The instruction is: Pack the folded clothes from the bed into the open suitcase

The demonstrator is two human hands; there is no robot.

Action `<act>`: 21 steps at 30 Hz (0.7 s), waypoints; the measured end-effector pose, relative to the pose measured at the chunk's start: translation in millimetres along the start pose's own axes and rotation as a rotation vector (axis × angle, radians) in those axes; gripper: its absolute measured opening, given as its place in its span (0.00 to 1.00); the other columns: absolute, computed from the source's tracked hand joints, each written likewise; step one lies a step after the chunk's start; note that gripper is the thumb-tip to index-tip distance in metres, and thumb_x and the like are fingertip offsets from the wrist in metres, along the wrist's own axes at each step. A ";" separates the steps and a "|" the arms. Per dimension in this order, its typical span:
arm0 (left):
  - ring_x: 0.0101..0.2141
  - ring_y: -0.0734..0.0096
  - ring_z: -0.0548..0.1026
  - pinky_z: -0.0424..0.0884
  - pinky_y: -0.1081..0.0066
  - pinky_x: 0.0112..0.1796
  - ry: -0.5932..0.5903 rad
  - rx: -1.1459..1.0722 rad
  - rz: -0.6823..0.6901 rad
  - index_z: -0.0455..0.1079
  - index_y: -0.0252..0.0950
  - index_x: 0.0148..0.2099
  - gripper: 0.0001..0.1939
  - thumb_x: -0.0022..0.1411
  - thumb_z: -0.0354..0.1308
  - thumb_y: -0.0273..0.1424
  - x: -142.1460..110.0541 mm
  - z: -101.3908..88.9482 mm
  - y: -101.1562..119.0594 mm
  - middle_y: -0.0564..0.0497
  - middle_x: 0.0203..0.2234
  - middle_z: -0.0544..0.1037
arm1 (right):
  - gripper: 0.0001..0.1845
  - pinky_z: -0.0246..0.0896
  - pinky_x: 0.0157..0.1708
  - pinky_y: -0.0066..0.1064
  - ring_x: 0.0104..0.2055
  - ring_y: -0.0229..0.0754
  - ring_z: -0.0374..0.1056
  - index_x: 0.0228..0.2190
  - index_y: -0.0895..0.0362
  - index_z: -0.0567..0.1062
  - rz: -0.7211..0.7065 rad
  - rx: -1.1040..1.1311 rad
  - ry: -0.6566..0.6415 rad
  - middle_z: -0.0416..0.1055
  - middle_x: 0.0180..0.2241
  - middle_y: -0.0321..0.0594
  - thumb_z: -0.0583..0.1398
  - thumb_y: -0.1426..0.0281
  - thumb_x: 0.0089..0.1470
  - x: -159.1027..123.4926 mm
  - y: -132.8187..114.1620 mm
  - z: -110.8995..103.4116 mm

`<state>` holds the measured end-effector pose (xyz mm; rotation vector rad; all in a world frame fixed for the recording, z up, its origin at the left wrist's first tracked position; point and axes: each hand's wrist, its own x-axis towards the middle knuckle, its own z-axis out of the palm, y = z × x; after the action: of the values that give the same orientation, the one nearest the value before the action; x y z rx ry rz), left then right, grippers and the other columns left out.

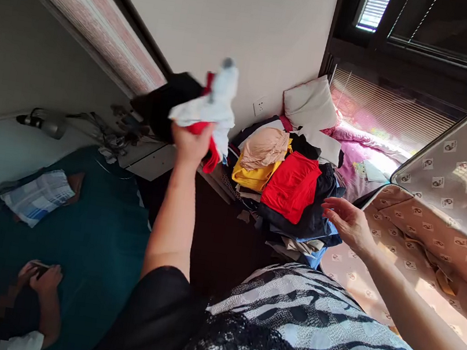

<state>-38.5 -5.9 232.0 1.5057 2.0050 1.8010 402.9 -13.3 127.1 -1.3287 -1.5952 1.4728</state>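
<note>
Left hand gripping a bundle of white and red cloth, right hand loosely spread beside a clothes pile, red garment on top, suitcase nearby

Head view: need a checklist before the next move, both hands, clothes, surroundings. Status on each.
1. Left hand has a grip on the white and red clothes: ok, held up off the piles.
2. Black item behind them also gripped: cannot tell.
3. Right hand holds nothing: ok, fingers loosely open.
4. Right hand off the dark clothes: cannot tell, fingers at their edge.
5. Red garment on top, uncovered: ok.
6. Other person's hands away from the clothes piles: ok, over the green bed.
</note>
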 end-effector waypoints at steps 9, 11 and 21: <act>0.74 0.25 0.59 0.57 0.25 0.68 -0.918 0.474 -0.240 0.69 0.45 0.75 0.48 0.55 0.77 0.49 -44.8 169.0 -35.6 0.37 0.79 0.56 | 0.19 0.77 0.48 0.42 0.45 0.50 0.80 0.47 0.53 0.79 0.013 -0.321 0.031 0.80 0.49 0.50 0.66 0.64 0.53 39.4 21.1 34.8; 0.77 0.21 0.51 0.53 0.23 0.69 -1.036 0.578 -0.198 0.62 0.52 0.80 0.54 0.55 0.76 0.51 -45.2 170.7 -47.1 0.42 0.83 0.44 | 0.23 0.77 0.52 0.45 0.51 0.54 0.79 0.51 0.54 0.77 0.035 -0.358 0.094 0.77 0.55 0.55 0.67 0.63 0.54 50.8 18.3 37.5; 0.78 0.27 0.50 0.58 0.30 0.69 -1.031 0.529 -0.019 0.56 0.51 0.83 0.50 0.65 0.72 0.47 -36.1 164.5 -77.4 0.38 0.82 0.49 | 0.31 0.76 0.54 0.50 0.54 0.63 0.78 0.47 0.59 0.73 0.244 -0.360 0.357 0.79 0.48 0.57 0.73 0.58 0.44 125.2 -7.9 79.7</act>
<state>33.2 102.3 99.7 1.9137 1.8793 0.2427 287.5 73.7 92.4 -1.9259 -1.5445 1.0229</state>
